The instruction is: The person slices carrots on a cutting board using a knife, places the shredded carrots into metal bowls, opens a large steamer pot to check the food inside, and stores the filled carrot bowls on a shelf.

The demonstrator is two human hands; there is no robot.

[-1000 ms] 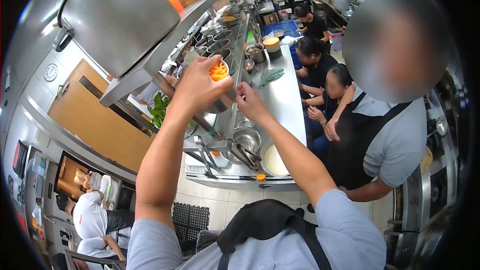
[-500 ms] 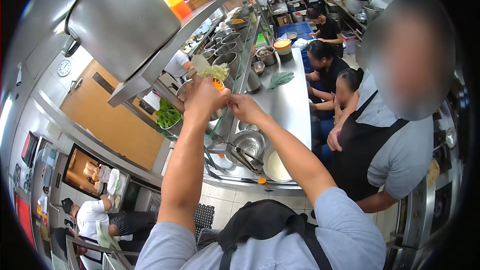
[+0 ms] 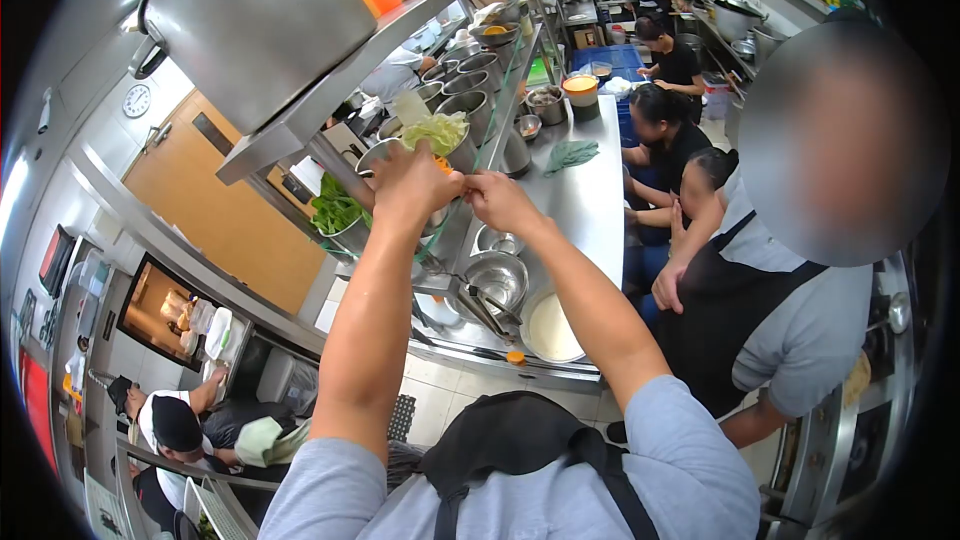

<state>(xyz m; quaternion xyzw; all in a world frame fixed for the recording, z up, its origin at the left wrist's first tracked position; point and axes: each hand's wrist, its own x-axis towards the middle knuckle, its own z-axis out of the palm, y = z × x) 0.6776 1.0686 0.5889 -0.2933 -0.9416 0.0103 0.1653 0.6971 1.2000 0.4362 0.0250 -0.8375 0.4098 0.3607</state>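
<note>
My left hand (image 3: 415, 182) reaches up over the metal containers on the shelf, beside shredded orange vegetable that looks like carrot (image 3: 443, 166) and pale green lettuce leaves (image 3: 437, 131). Its fingers are mostly hidden behind the back of the hand. Close to its thumb side, my right hand (image 3: 500, 203) has its fingers pressed together in a pinch. Whatever lies between those fingertips is too small or covered to make out. Dark green leaves (image 3: 338, 208) fill a container left of my left wrist. Below the hands a metal bowl (image 3: 497, 280) holds tongs (image 3: 482, 309).
A bowl of creamy liquid (image 3: 553, 326) sits at the counter's near edge. A green cloth (image 3: 571, 158) lies farther along. The steel shelf with a large pot (image 3: 258, 30) overhangs at upper left. A person in a black apron (image 3: 735, 325) stands close at right; others sit beyond.
The view has shifted slightly, while both hands stay close together by the containers. At lower left, another person in a dark cap has come into view.
</note>
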